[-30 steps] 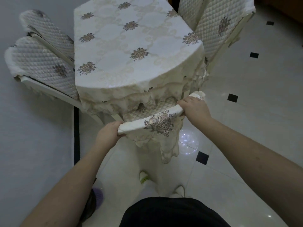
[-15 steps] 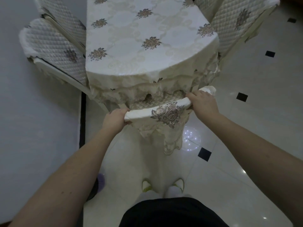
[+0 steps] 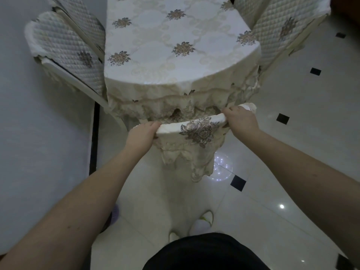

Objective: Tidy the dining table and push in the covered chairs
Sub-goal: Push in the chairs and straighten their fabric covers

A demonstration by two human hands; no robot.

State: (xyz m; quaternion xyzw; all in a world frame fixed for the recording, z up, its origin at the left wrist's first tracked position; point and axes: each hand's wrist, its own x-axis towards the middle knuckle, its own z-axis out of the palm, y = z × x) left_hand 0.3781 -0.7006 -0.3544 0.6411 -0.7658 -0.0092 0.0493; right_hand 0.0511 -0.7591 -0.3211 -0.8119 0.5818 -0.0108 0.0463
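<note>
Grip: both of my hands are closed on the chair's top rail, left hand (image 3: 140, 135) at its left end, right hand (image 3: 242, 120) at its right.
Chair (image 3: 196, 129): covered back just beside the table (image 3: 175, 45) edge, touching the hanging cloth.
Method: I'd push evenly with both hands, keeping the back square so the cloth fringe doesn't bunch.
Change: chair sits closer to the table than a second ago; my hands hold the same spots.

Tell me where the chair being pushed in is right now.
In the head view, centre: the chair stands at the table's near rounded end, its top rail gripped by the left hand and right hand.
</note>
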